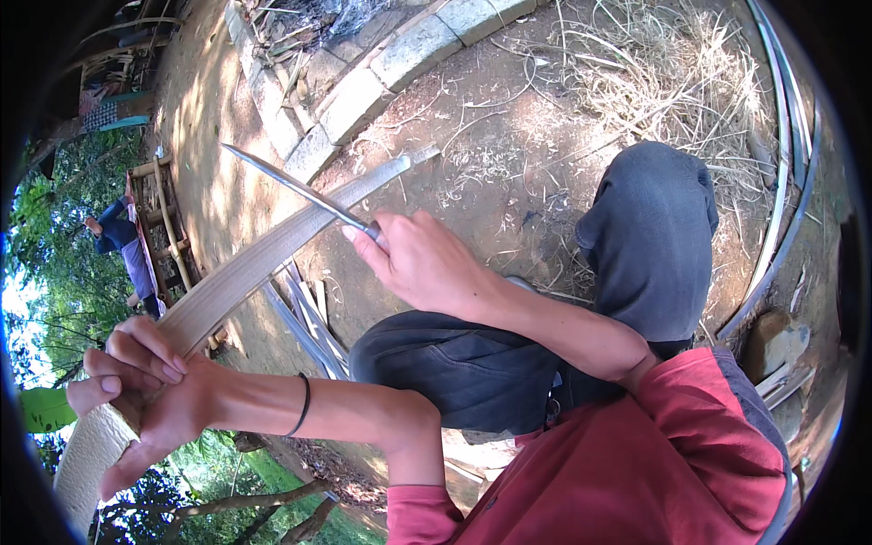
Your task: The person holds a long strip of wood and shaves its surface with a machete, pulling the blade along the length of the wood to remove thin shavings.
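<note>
Nearest the camera, at five o'clock, was the person's red shirt (636, 463), with dark trousers (636, 263) over the bent knees above it. Starting from the left: at eight o'clock the left hand (150, 386) was clamped around a long, pale split bamboo strip (245, 272), fingers curled over its upper face; a black band (302, 404) sat on that wrist. The strip ran from the seven o'clock rim up toward the centre, ending near twelve o'clock. At nine o'clock another person in blue (118, 236) was beside a wooden frame (163, 218). At the centre the right hand (422, 263) was closed on the handle of a long knife (295, 189), whose blade pointed toward ten o'clock and lay across the strip. The hands were well apart. Stone kerb blocks (381, 64) lay at twelve o'clock, dry straw (663, 73) at one o'clock, and bent bamboo slats (786, 182) at three o'clock.
</note>
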A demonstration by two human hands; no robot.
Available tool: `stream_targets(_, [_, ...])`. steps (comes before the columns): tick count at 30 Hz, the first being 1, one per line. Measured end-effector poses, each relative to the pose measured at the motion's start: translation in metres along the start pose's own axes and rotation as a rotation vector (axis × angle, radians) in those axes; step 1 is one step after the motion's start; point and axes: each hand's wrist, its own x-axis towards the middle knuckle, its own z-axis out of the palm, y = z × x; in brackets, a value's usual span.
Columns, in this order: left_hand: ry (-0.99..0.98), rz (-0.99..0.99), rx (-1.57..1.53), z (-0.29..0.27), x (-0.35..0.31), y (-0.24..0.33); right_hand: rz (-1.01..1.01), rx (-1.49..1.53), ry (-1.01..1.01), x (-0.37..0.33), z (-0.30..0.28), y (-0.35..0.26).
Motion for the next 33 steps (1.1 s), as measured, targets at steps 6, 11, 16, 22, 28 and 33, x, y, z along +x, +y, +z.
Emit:
stream_targets(6, [-0.051, -0.013, -0.061, 0.003, -0.001, -0.001, 0.191, -0.108, -0.007, 0.018, 0.007, 0.071])
stream_targets(11, [0.024, -0.018, -0.033, -0.005, -0.001, -0.003, 0.212, -0.051, -0.123, 0.025, -0.011, 0.038])
stream_targets(16, [0.130, 0.064, 0.206, -0.001, -0.005, -0.003, 0.099, -0.061, -0.063, 0.011, 0.003, 0.023])
stream_targets(22, [0.177, 0.053, 0.233, 0.006, -0.003, 0.000, 0.255, -0.101, 0.012, 0.039, 0.009, 0.118])
stream_targets(28, [0.149, 0.025, 0.210, -0.010, -0.008, -0.001, 0.199, -0.022, -0.057, 0.022, 0.009, 0.055])
stream_targets(33, [0.197, 0.015, 0.224, 0.000, 0.000, 0.005, 0.386, -0.152, 0.046, 0.027, 0.021, 0.144])
